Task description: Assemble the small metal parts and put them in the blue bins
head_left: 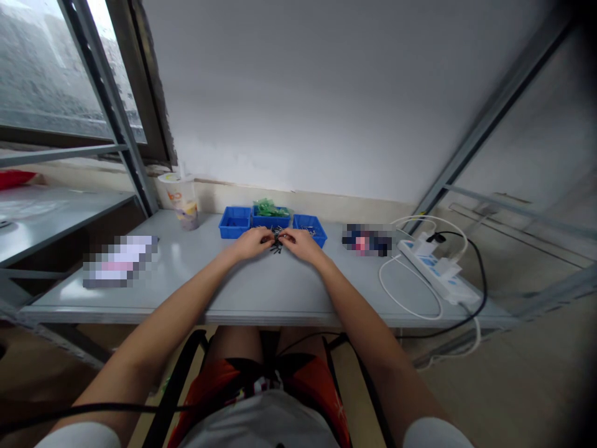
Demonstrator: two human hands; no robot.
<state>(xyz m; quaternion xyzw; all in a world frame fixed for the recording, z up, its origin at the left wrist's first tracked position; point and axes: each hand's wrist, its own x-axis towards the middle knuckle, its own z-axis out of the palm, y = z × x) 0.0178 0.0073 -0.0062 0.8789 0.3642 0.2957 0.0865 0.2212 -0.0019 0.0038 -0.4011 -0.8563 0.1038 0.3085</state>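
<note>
You have both hands over the table (275, 292), bent in toward each other at a small heap of thin, dark parts (277, 242). The heap lies on the tabletop between your fingertips, just in front of three blue bins. Your left hand (253, 243) curls in from the left, its fingers at the edge of the heap; your right hand (301, 244) mirrors it, fingers bent and tips near the parts. You can't tell from this view whether either hand pinches a part.

The left bin (234, 233) stands beyond your left hand. The middle bin (270, 221), behind the heap, holds crumpled green pieces (265, 208). The right bin (319, 241), just beyond your right hand, has small thin pieces inside. A cup (181, 205) stands left of the bins, and a power strip (438, 274) lies well to the right.
</note>
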